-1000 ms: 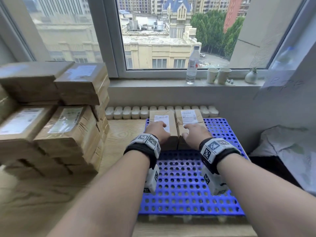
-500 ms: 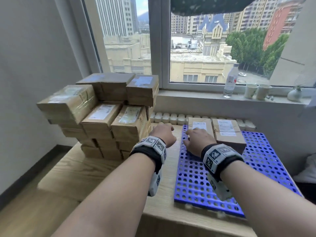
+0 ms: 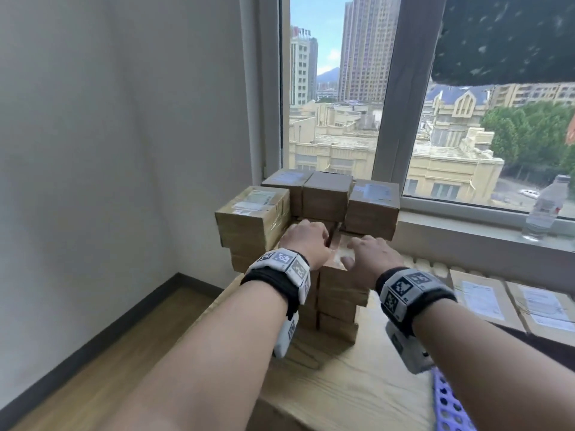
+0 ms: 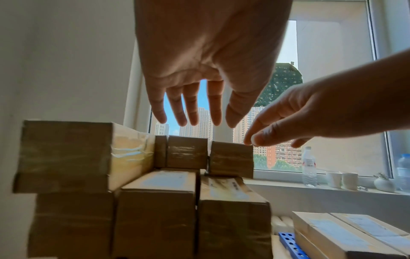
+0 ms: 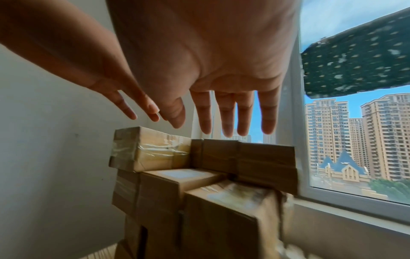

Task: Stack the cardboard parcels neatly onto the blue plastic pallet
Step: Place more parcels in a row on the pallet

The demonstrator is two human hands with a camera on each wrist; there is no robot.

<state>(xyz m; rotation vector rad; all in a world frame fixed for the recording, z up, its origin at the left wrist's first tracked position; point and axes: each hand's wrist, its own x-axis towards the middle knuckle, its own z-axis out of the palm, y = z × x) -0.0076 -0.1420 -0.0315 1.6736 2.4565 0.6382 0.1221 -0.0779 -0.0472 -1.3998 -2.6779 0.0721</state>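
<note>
A pile of brown cardboard parcels (image 3: 323, 197) stands on the wooden platform by the window. My left hand (image 3: 306, 241) and right hand (image 3: 370, 253) hover side by side over its lower front tier. In the left wrist view the left fingers (image 4: 190, 112) are straight and hold nothing, above a labelled parcel (image 4: 159, 180). In the right wrist view the right fingers (image 5: 224, 119) are spread, empty, above the neighbouring parcel (image 5: 230, 194). Only a corner of the blue pallet (image 3: 448, 405) shows at bottom right, with two parcels (image 3: 485, 300) lying beyond it.
A white wall (image 3: 124, 150) closes the left side, with wooden floor (image 3: 93, 384) below the platform edge. On the windowsill stand a plastic bottle (image 3: 544, 209) and paper cups (image 4: 341, 178). A dark patterned cloth (image 3: 504, 38) hangs at top right.
Both hands have left the two parcels on the pallet and swung left to the parcel pile. My view has turned left with them, so the pallet is nearly out of frame.
</note>
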